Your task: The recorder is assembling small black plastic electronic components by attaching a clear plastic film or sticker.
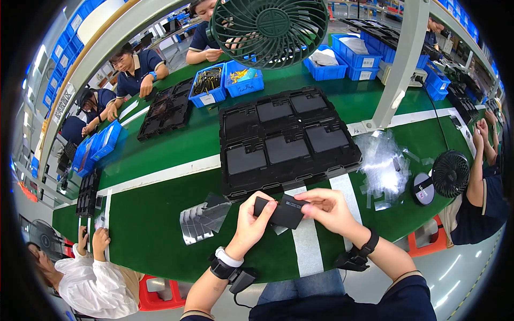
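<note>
In front of me, above the near edge of the green table, both hands hold a flat black rectangular piece (289,213) with small pale print near its top. My left hand (250,222) grips its left side, thumb on top. At its upper right corner my right hand (331,210) pinches with thumb and fingers; whether a thin film is between them I cannot make out. Just beyond lies a black tray (251,185), its compartments filled with similar dark flat pieces. Clear film strips (199,223) lie left of my left hand.
Loose clear film pieces (381,168) are heaped to the right, beside a small black fan (450,174). A larger green fan (269,27) hangs ahead near a metal post (399,69). Blue bins (245,83) and another black tray (167,109) stand farther back. Other people work around the table.
</note>
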`<state>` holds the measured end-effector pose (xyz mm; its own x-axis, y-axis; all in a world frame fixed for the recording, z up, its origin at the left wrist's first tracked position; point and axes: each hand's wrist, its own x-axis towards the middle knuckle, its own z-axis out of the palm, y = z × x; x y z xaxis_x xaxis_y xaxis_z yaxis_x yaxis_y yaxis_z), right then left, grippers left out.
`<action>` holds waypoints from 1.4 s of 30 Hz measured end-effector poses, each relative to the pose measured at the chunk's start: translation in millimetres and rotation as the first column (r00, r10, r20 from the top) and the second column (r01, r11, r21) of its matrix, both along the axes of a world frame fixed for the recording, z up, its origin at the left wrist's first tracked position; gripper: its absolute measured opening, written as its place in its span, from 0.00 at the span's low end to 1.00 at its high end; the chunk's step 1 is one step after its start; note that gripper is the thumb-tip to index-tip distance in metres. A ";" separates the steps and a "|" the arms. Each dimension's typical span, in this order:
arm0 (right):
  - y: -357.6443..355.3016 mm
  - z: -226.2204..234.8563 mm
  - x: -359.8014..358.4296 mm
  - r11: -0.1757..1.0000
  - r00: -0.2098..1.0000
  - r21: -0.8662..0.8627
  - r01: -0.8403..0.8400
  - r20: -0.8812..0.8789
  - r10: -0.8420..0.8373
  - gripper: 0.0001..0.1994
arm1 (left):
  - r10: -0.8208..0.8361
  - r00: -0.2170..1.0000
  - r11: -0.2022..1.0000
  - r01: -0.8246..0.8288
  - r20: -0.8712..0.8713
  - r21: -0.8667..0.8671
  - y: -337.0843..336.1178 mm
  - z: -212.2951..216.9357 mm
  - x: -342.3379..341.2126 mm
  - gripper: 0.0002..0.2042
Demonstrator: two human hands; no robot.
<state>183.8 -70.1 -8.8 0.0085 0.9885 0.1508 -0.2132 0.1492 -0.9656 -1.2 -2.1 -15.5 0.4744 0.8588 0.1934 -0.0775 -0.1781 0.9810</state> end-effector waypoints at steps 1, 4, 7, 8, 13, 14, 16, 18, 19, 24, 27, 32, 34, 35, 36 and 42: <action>2.2 -0.6 4.3 0.993 0.993 -0.105 -0.049 -0.108 0.037 0.10 | -0.001 1.000 1.000 0.001 -0.001 0.000 0.0 0.0 -0.8 0.06; 6.8 -3.2 10.2 0.959 0.989 -0.242 -0.148 -0.031 0.145 0.10 | -0.009 0.995 0.995 0.018 -0.096 0.095 -0.1 -0.9 -2.9 0.06; 7.4 -12.6 5.4 0.978 0.987 -0.199 -0.063 0.135 0.091 0.09 | 0.030 0.993 0.991 -0.014 -0.118 0.131 1.8 -1.9 -3.2 0.06; 7.0 -14.4 4.2 0.992 0.964 -0.127 0.010 0.265 0.025 0.09 | 0.028 0.991 0.994 -0.014 -0.129 0.109 1.7 -0.3 -2.8 0.06; 3.9 -5.4 8.1 0.997 0.721 0.068 -0.025 0.692 -0.029 0.13 | -0.167 0.941 0.982 0.186 -0.293 0.038 1.7 -0.6 -4.1 0.08; 4.1 -8.3 9.6 0.997 0.647 0.050 -0.061 0.762 0.001 0.15 | -0.168 0.941 0.982 0.187 -0.293 0.037 2.1 -1.3 -3.8 0.08; 5.3 -6.0 9.4 0.997 0.694 -0.001 -0.074 0.718 0.052 0.13 | -0.148 0.959 0.989 0.151 -0.240 -0.005 3.1 -2.4 -4.6 0.08; 4.6 0.8 8.5 0.976 0.807 -0.091 -0.197 0.550 0.214 0.05 | -0.097 0.973 0.995 0.088 -0.210 -0.054 4.3 -1.6 -7.5 0.08; 4.1 1.5 8.5 0.976 0.808 -0.091 -0.196 0.550 0.214 0.05 | -0.083 0.972 0.995 0.068 -0.219 -0.074 5.6 1.0 -9.0 0.08; 0.3 9.2 2.3 0.976 0.896 -0.016 -0.218 0.394 0.206 0.23 | -0.187 0.979 0.939 0.154 -0.082 -0.307 9.2 2.0 -12.2 0.09; 4.0 -0.7 1.6 0.936 0.864 0.236 -0.259 0.490 0.115 0.22 | -0.372 0.926 0.865 0.323 -0.061 -0.383 5.1 2.0 -8.7 0.09; -0.3 1.9 6.2 0.994 0.960 0.025 -0.103 0.266 0.093 0.09 | -0.199 0.975 0.952 0.169 -0.099 -0.254 6.6 -0.8 -8.8 0.20; 6.7 -3.4 2.7 0.998 0.987 0.043 -0.035 0.161 0.027 0.10 | -0.149 0.989 0.972 0.142 -0.022 -0.190 8.0 0.6 -6.6 0.22; 6.4 -4.0 4.7 1.000 0.977 0.009 -0.030 0.210 0.027 0.10 | -0.161 0.986 0.974 0.164 0.030 -0.156 6.4 7.0 -4.5 0.17; 5.7 -0.8 4.6 0.999 0.965 -0.024 -0.024 0.259 0.029 0.10 | -0.162 0.986 0.973 0.165 0.026 -0.163 3.5 8.0 -3.6 0.17; 6.8 -5.5 3.8 0.996 0.967 -0.074 -0.058 0.243 0.075 0.11 | -0.182 0.983 0.978 0.178 -0.034 -0.107 3.7 4.9 -4.7 0.21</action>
